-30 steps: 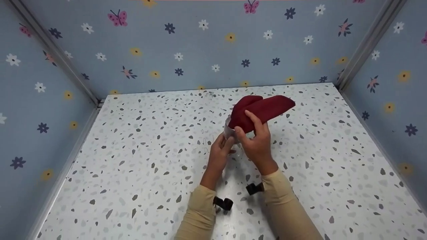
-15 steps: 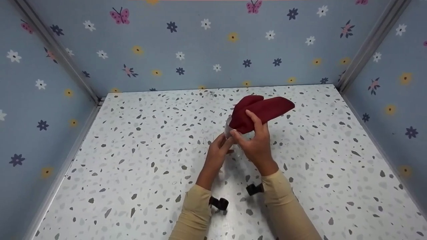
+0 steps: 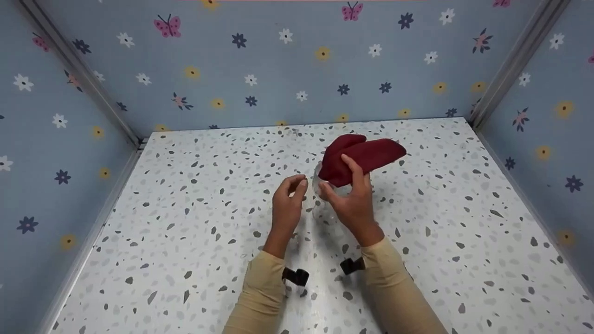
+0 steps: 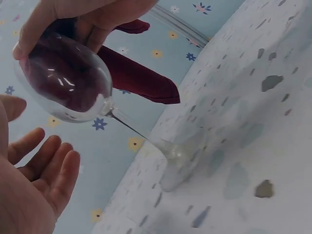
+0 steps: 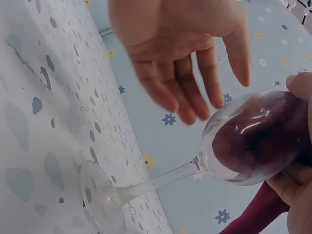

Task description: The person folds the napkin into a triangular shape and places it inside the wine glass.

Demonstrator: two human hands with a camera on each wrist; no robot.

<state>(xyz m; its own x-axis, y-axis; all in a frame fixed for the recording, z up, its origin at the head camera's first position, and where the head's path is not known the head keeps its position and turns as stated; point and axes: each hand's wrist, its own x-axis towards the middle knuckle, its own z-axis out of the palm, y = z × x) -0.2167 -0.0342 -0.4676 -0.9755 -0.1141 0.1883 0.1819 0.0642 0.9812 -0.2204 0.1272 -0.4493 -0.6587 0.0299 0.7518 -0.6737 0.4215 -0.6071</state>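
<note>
A clear stemmed wine glass (image 4: 66, 80) has its foot down at the speckled tabletop. Dark red cloth (image 3: 366, 155) is stuffed into its bowl, and the loose part spreads out beyond the rim to the right. My right hand (image 3: 355, 204) grips the cloth at the mouth of the glass, thumb at the rim and index finger stretched over the fabric. Some of its fingers are hidden behind cloth and glass. Just left of the bowl, my left hand (image 3: 287, 204) holds nothing; its loosely bent fingers stand apart from the glass in both wrist views.
The white speckled table (image 3: 185, 195) reaches back to a blue flowered wall panel (image 3: 278, 60). More panels close the left and right sides. A black wrist camera (image 3: 297, 277) is strapped at the left sleeve, another black camera (image 3: 351, 266) at the right.
My left hand has let go of the wine glass and moved away to the left. The right hand stays at the rim with the cloth, whose loose end has sunk slightly.
</note>
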